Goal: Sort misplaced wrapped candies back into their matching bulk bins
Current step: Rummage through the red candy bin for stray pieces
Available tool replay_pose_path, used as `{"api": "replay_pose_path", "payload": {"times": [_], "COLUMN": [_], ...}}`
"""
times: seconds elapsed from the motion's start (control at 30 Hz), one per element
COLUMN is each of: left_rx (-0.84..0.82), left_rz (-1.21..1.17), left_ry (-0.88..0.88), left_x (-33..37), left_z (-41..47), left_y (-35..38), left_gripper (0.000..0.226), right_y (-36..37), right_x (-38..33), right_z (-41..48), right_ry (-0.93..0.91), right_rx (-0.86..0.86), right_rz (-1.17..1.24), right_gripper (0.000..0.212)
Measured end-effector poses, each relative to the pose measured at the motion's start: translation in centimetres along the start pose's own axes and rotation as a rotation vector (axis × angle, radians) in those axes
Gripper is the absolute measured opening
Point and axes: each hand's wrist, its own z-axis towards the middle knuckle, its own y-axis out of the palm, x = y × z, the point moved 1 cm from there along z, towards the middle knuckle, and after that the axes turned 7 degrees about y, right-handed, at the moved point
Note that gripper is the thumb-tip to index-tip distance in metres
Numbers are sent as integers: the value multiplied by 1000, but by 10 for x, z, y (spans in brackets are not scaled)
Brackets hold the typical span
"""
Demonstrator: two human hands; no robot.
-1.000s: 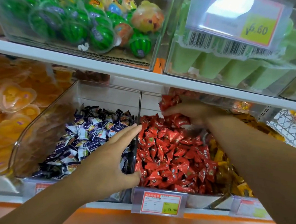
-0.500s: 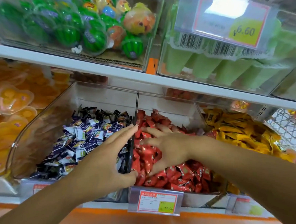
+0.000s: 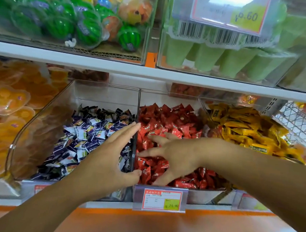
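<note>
Candies in red wrappers (image 3: 173,121) fill the middle of 3 clear bulk bins (image 3: 168,98) on the lower shelf. The right hand (image 3: 178,159) lies palm down on this pile, its fingers (image 3: 151,153) spread apart across the wrappers and clamped on nothing visible. The left hand (image 3: 105,159) hovers over the neighbouring bin of blue-and-white candies (image 3: 85,134). Its fingers are straight and together beside the clear divider (image 3: 138,105), and the thumb reaches across to the red side. Yellow-wrapped candies (image 3: 247,126) sit in the bin to the right. A red and yellow price tag (image 3: 160,199) hangs on the middle bin's front. Orange jelly cups (image 3: 8,100) sit at far left. Above, watermelon-patterned sweets (image 3: 59,26) and pale green cups (image 3: 207,58) occupy the upper shelf (image 3: 115,68).
</note>
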Motion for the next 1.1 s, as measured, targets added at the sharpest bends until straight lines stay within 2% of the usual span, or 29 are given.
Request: {"api": "replay_pose_path", "payload": {"times": [0.17, 0.23, 0.33, 0.4, 0.5, 0.57, 0.63, 0.77, 0.83, 0.9, 0.97, 1.03, 1.1], "left_rx": [3, 9, 12, 9, 11, 9, 7, 18, 10, 12, 42, 76, 105], "left_rz": [12, 16, 23, 20, 27, 30, 33, 46, 66, 84, 89, 90, 124], "left_ry": [-10, -2, 3, 0, 5, -4, -13, -15, -23, -28, -23, -38, -43], "left_x": [2, 1, 0, 0, -1, 1, 2, 1, 2, 5, 7, 9, 16], "left_z": [0, 0, 1, 1, 2, 1, 1, 1, 1, 0, 1, 3, 7], "left_y": [0, 0, 1, 1, 1, 1, 1, 1, 1, 1, 1, 1, 2], "left_gripper": [100, 99, 99, 100, 100, 100, 100, 100, 100, 98, 90, 83, 78], "right_y": [0, -20, -47, -51, -24, -2, 9, 3, -5, -7, 1, 19, 32], "right_x": [16, 35, 48, 46, 31, 21, 17, 26, 40, 46, 43, 35, 31], "right_z": [28, 18, -19, -43, -45, -29, -12, -6, -16, -29, -39, -43, -48], "right_ry": [105, 160, 116, 117, 175, 187, 151, 67, 69, 96, 107, 99, 104], "right_rx": [245, 281, 201, 76, -130, -144, -47, 279, 439, 476, 379, 268, 372], "right_rz": [-91, 17, 184, 110, -159, -208, -97, 500, 595, 561, 377, 167, 95], "right_gripper": [78, 75, 68, 65, 87, 102, 103, 85, 79, 67, 53, 48, 45]}}
